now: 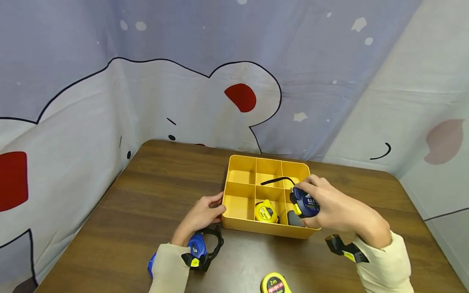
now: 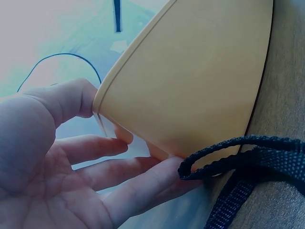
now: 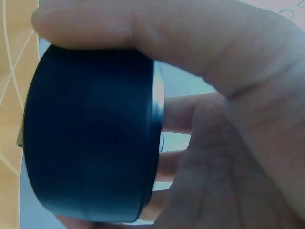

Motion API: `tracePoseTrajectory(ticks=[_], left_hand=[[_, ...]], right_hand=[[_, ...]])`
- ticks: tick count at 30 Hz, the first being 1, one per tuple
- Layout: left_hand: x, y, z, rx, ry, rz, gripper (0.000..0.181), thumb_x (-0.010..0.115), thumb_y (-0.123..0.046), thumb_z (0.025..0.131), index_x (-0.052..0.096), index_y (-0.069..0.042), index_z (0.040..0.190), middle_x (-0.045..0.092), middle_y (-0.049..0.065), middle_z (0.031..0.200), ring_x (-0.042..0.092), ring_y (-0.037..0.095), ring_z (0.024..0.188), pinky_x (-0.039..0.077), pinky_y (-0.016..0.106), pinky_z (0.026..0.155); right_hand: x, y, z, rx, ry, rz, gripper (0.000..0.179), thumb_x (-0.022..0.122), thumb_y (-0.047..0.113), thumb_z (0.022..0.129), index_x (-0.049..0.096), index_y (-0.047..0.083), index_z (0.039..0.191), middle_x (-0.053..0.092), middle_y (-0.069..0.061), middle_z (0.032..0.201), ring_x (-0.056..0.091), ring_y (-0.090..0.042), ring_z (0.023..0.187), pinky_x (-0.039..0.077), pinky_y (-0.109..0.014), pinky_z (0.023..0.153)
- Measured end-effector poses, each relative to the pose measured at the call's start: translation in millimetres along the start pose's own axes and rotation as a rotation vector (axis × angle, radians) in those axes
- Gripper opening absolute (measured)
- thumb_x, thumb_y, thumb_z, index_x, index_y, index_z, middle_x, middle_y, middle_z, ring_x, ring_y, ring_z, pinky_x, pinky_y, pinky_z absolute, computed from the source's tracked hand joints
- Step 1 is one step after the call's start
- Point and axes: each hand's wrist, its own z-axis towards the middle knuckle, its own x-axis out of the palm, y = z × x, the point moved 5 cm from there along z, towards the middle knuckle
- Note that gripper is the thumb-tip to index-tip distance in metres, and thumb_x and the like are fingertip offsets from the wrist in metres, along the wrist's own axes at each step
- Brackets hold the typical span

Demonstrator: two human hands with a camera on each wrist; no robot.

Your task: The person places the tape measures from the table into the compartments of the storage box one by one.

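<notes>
My right hand [image 1: 324, 203] grips a dark blue tape measure [image 1: 307, 202] over the right side of a yellow compartment box [image 1: 269, 230]. The black strap of the tape measure hangs toward the left. In the right wrist view the dark case [image 3: 90, 133] sits between thumb and fingers. My left hand [image 1: 203, 213] holds the box's near left corner, thumb at the rim and fingers along the wall [image 2: 181, 81]. A yellow tape measure [image 1: 266, 212] lies in the near middle compartment. Something dark grey [image 1: 294, 219] shows in the near right one, partly hidden.
A blue tape measure [image 1: 197, 245] lies beneath my left wrist, and another blue thing [image 1: 151, 264] is mostly covered by the sleeve. One yellow tape measure [image 1: 275, 283] lies at the front of the wooden table [image 1: 157, 187]. A printed curtain [image 1: 176, 97] hangs behind.
</notes>
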Motion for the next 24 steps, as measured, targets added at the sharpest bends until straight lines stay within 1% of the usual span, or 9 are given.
tracePoseTrajectory(ticks=[5,9,15,19,21,24], left_hand=[[-0.2,0.6,0.5,0.001,-0.002,0.004,0.058,0.055,-0.017,0.087,0.035,-0.006,0.141,0.047,0.02,0.134,0.06,0.027,0.103,0.055,0.037,0.072],[-0.2,0.7,0.5,0.003,0.002,0.004,0.058,0.055,-0.017,0.087,0.035,-0.005,0.141,0.047,0.02,0.134,0.06,0.026,0.103,0.055,0.037,0.072],[-1.2,0.7,0.5,-0.011,-0.014,0.017,0.057,0.055,-0.017,0.087,0.036,-0.007,0.14,0.048,0.019,0.133,0.061,0.025,0.101,0.055,0.037,0.072],[-0.9,1.2,1.3,-0.008,-0.007,0.021,0.057,0.056,-0.017,0.087,0.037,-0.008,0.14,0.048,0.018,0.134,0.061,0.025,0.1,0.055,0.036,0.072],[-0.9,1.8,1.6,-0.007,-0.005,0.024,0.058,0.056,-0.018,0.087,0.037,-0.008,0.14,0.048,0.018,0.133,0.061,0.024,0.1,0.055,0.037,0.072],[-0.9,2.1,1.9,-0.006,-0.008,0.024,0.057,0.057,-0.018,0.087,0.038,-0.008,0.14,0.048,0.018,0.133,0.061,0.025,0.101,0.055,0.037,0.072]], right_hand=[[7,14,14.0,-0.052,0.027,0.006,0.06,0.079,0.024,0.065,0.056,0.008,0.118,0.046,-0.003,0.108,0.044,-0.019,0.096,0.047,-0.03,0.077],[14,22,24.1,-0.07,0.059,0.004,0.06,0.079,0.023,0.064,0.056,0.009,0.118,0.046,-0.002,0.107,0.043,-0.018,0.096,0.045,-0.03,0.078],[31,30,42.4,-0.045,0.157,0.021,0.064,0.078,0.024,0.063,0.054,0.009,0.121,0.045,0.001,0.105,0.042,-0.017,0.095,0.045,-0.028,0.076],[43,34,54.7,-0.033,0.221,0.039,0.065,0.078,0.025,0.064,0.054,0.01,0.123,0.046,0.001,0.104,0.045,-0.016,0.093,0.047,-0.027,0.076],[49,36,61.1,-0.031,0.243,0.042,0.066,0.078,0.026,0.065,0.053,0.01,0.124,0.047,0.001,0.104,0.046,-0.015,0.091,0.048,-0.026,0.076],[57,40,71.2,-0.038,0.257,0.05,0.067,0.079,0.026,0.065,0.053,0.009,0.124,0.048,0.0,0.104,0.048,-0.015,0.091,0.048,-0.027,0.076]])
